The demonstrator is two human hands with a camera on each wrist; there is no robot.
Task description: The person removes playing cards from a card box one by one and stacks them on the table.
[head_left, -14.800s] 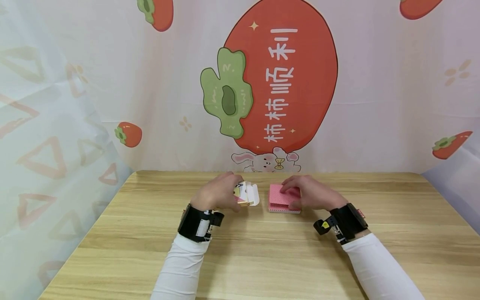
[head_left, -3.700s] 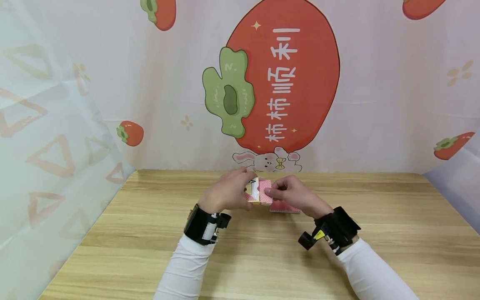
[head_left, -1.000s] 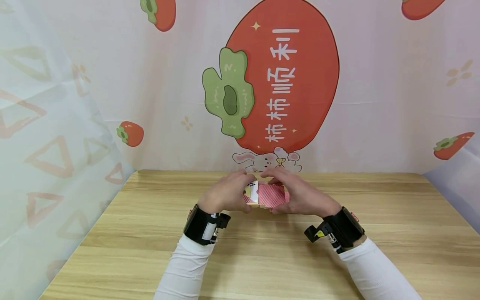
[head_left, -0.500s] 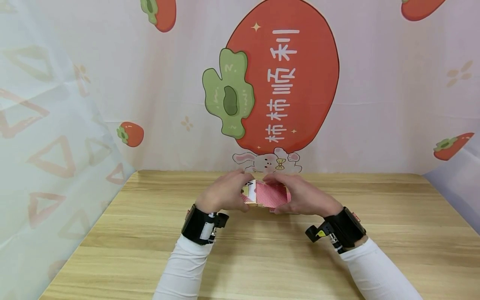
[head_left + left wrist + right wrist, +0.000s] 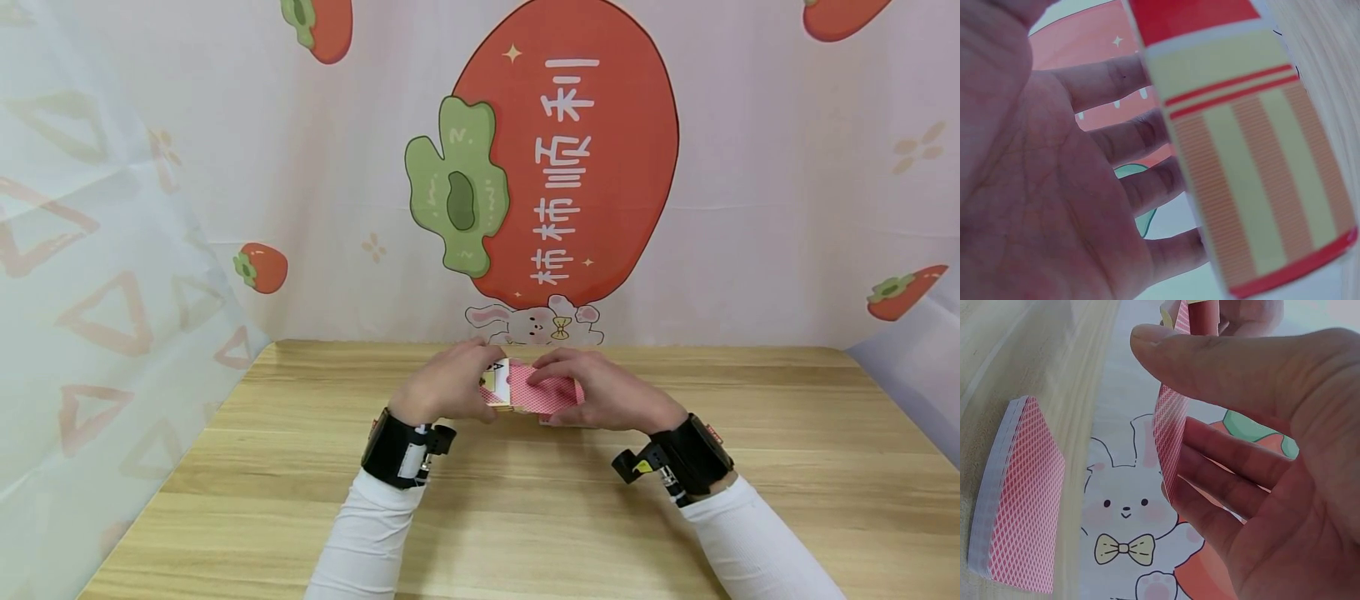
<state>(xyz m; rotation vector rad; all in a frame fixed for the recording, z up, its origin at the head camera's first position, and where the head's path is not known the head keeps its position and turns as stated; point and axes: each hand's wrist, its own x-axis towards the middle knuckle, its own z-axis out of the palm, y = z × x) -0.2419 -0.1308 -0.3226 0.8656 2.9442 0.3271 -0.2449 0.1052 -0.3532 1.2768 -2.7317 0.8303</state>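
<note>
My left hand (image 5: pixel 442 387) grips a playing card box (image 5: pixel 496 383) printed with a large A, held above the back of the table. In the left wrist view, the box (image 5: pixel 1241 162) shows red bands and striped sides, its edge against the fingers. Red-patterned playing cards (image 5: pixel 536 387) reach out of the box's right end. My right hand (image 5: pixel 618 392) holds those cards by the edges, with the thumb on the near side and fingers on the far side. Below them a thicker stack of cards (image 5: pixel 1025 506) lies on the table, mostly hidden in the head view.
The wooden table (image 5: pixel 495 517) ends at a hanging cloth (image 5: pixel 750 250) printed with persimmons and a rabbit. Bulky black wrist cameras sit on the left wrist (image 5: pixel 401 450) and the right wrist (image 5: pixel 690 458).
Earlier the right hand was on the stack, then pinched cards at the box mouth. Now it holds cards reaching from the raised box. Both have shifted slightly left, and the right index finger lies over the cards.
</note>
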